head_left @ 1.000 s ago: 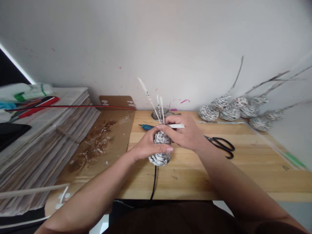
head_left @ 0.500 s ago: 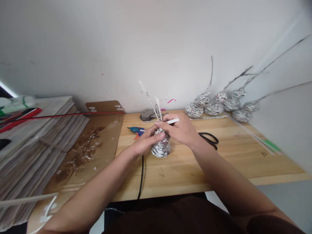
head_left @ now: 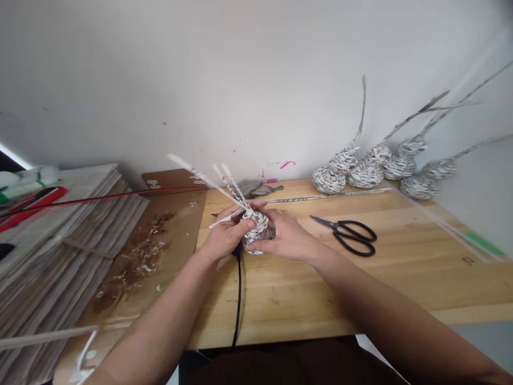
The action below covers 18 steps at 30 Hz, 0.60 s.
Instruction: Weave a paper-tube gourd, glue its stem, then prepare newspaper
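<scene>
Between both hands is a small gourd-shaped piece woven from rolled paper strips [head_left: 258,222], tilted to the left. My left hand [head_left: 226,232] grips its upper part, thumb across the front. My right hand [head_left: 290,235] wraps round its right side, thumb low on the body. Several loose paper strip ends [head_left: 200,175] stick up and left from its top. A glue gun lies mostly hidden behind my left hand, and its black cord [head_left: 239,299] runs to the table's front edge. Black-handled scissors [head_left: 355,235] lie right of my right hand.
Several finished woven gourds with twig stems [head_left: 329,181] stand along the wall at back right. A grey glove-like cloth [head_left: 256,189] and a long paper strip [head_left: 320,197] lie at the back. Bundled newspapers [head_left: 80,251] and cardboard with scraps [head_left: 176,256] are at left.
The woven gourd has tilted left, its strip ends now leaning left. My right hand has moved from the strips at the top down to the gourd's side. The scissors are now fully visible.
</scene>
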Each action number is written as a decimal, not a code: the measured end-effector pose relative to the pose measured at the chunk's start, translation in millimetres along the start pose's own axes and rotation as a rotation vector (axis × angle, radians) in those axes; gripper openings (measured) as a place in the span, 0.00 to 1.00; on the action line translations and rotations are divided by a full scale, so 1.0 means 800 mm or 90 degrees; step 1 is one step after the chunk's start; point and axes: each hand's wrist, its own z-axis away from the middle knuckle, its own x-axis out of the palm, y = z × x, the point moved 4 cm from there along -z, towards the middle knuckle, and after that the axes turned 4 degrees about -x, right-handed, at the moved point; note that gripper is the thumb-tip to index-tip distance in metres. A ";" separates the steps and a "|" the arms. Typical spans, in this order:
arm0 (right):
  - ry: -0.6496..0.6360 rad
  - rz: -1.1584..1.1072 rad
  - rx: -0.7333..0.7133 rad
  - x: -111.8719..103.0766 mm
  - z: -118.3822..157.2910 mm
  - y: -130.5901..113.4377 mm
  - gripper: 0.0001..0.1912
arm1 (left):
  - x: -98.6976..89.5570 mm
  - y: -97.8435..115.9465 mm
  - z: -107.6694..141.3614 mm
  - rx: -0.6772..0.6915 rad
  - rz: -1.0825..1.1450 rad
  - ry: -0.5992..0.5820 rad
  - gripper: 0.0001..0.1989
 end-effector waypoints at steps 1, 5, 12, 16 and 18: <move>-0.033 -0.025 -0.004 0.010 -0.001 0.004 0.30 | -0.002 0.001 0.000 -0.006 0.004 0.002 0.28; -0.066 -0.132 0.017 0.031 -0.002 0.017 0.23 | 0.000 0.007 0.000 -0.011 -0.018 -0.001 0.31; -0.041 -0.138 0.059 0.028 -0.001 0.021 0.19 | 0.016 0.010 0.004 0.010 -0.215 0.080 0.27; -0.043 -0.079 0.095 0.026 -0.002 0.020 0.15 | 0.023 0.002 0.005 0.049 -0.267 0.128 0.24; -0.054 -0.072 0.102 0.024 -0.002 0.017 0.15 | 0.021 -0.001 0.005 0.054 -0.267 0.132 0.23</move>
